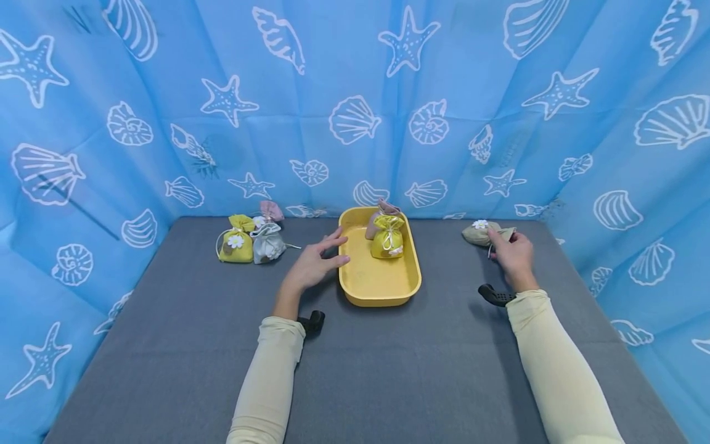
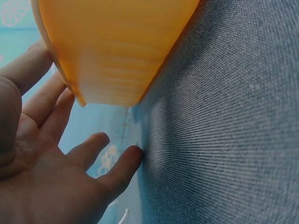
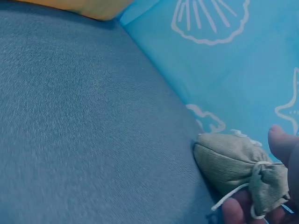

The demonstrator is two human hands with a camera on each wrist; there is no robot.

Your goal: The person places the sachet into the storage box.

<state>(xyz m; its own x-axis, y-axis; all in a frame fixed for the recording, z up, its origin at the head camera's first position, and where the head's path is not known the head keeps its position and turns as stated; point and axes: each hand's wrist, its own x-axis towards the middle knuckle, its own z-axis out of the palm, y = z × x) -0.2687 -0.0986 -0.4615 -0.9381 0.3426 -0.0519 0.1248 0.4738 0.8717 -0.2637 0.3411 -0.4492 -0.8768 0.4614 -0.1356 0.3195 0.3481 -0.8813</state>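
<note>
A yellow tray (image 1: pixel 377 302) stands mid-table, with a yellow drawstring pouch (image 1: pixel 386 239) and a dusky pink pouch (image 1: pixel 373 229) inside, the pink one partly hidden. My left hand (image 1: pixel 316 264) is at the tray's left rim, fingers spread and loosely extended. In the left wrist view its fingers (image 2: pixel 56 100) touch the rim from outside. Over on the right, my right hand (image 1: pixel 513 256) holds a grey-green drawstring pouch (image 1: pixel 476 234) by its gathered neck. This pouch (image 3: pixel 229 161) lies on its side, a white cord trailing; a white flower decorates it.
Left of the tray, a yellow pouch (image 1: pixel 235 250), a light grey pouch (image 1: pixel 269 245) and a pink pouch (image 1: pixel 272 211) stand close together. A blue curtain (image 1: pixel 355 160) with shell prints hangs along the back and sides of the grey-covered table (image 1: pixel 388 370).
</note>
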